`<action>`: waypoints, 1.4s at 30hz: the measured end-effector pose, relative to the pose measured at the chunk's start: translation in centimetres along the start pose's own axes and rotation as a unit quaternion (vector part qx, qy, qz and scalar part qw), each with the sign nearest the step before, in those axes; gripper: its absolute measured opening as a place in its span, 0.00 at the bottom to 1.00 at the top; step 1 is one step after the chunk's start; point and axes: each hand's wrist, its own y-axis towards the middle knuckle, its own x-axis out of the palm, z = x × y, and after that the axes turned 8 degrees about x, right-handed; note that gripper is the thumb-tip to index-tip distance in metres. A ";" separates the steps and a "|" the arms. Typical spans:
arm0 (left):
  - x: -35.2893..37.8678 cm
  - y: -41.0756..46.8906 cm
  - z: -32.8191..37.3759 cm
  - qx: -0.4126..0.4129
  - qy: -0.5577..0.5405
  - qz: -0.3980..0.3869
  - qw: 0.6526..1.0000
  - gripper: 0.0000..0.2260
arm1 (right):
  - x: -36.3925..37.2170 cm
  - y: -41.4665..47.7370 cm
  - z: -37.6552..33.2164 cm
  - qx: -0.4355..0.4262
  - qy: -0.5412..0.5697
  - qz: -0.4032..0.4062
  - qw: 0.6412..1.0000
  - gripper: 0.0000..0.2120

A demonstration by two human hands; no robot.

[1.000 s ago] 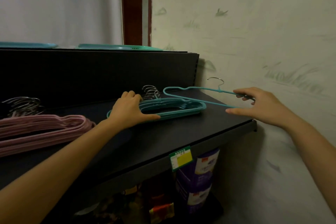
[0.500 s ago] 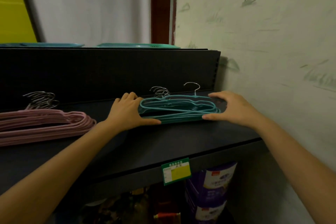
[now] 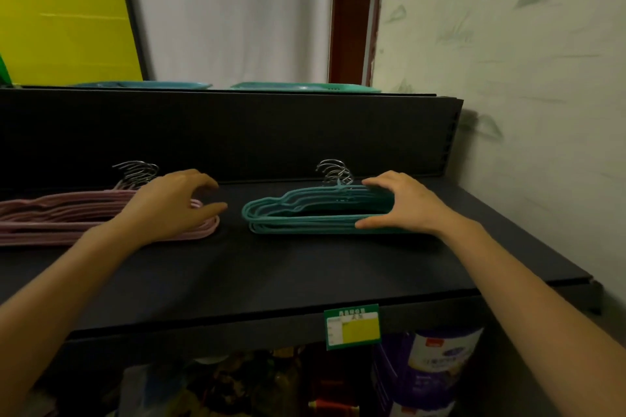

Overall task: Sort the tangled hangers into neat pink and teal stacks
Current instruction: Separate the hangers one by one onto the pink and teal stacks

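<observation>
A stack of pink hangers [image 3: 61, 213] lies flat on the left of the black shelf [image 3: 305, 274], its metal hooks [image 3: 137, 171] pointing to the back. A stack of teal hangers [image 3: 305, 217] lies to its right, a small gap apart, hooks [image 3: 333, 171] also at the back. My left hand [image 3: 169, 206] rests over the right end of the pink stack with its fingers apart. My right hand [image 3: 403, 206] clasps the right half of the teal stack, thumb at the front, fingers over the top.
A black back panel [image 3: 237, 132] rises behind the shelf, with teal trays [image 3: 305, 87] on top. A wall [image 3: 525, 112] closes the right side. A green and yellow price tag [image 3: 352, 327] hangs on the front edge, above tins [image 3: 437, 366] on the lower level.
My right hand laid the single teal hanger onto the teal stack and now clasps that stack. My left hand left the teal stack and moved left onto the pink stack's end.
</observation>
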 end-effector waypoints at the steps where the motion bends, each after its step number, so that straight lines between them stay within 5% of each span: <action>1: -0.1 -0.3 -0.1 0.000 0.023 0.005 1.000 0.21 | 0.0 0.0 -0.1 0.001 -0.006 -0.007 1.000 0.43; 7: -0.7 -2.3 -1.1 -0.028 0.090 0.032 0.995 0.20 | 0.0 -0.1 -3.1 -0.034 -0.022 -0.011 0.999 0.44; 12: -1.9 -5.8 -2.2 -0.066 0.112 0.095 0.987 0.17 | 1.4 0.3 -9.9 -0.139 -0.014 0.003 0.990 0.32; 17: -3.9 -11.5 -6.2 -0.118 0.137 0.088 0.979 0.15 | 4.1 0.7 -18.4 -0.227 -0.023 -0.007 0.974 0.21; 28: -10.7 -27.7 -17.9 -0.263 0.168 0.028 0.950 0.17 | 11.3 -0.8 -39.0 -0.354 0.048 -0.065 0.932 0.21; 42: -18.0 -44.5 -33.0 -0.322 0.191 0.015 0.927 0.16 | 20.4 -2.9 -63.4 -0.355 0.080 -0.113 0.925 0.20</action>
